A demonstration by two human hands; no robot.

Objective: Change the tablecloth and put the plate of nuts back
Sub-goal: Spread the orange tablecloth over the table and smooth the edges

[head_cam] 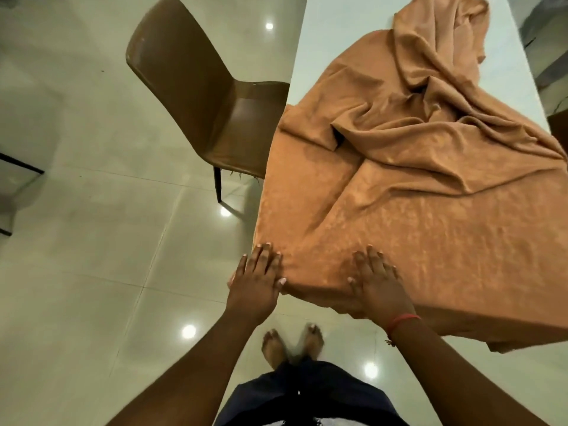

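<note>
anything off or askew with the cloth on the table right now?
Yes. The orange tablecloth lies flat only at the near end, where the left hand and right hand press on it. Its far half is bunched in folds, leaving the pale table bare there. No nut plate in view.

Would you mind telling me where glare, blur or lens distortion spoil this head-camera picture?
Head view: round lamp reflections glare on the glossy floor tiles; the feet are smeared by motion blur; the wide lens bows the table edge and the chair; both hands, left hand and right hand, and the tablecloth look fairly sharp.
</note>
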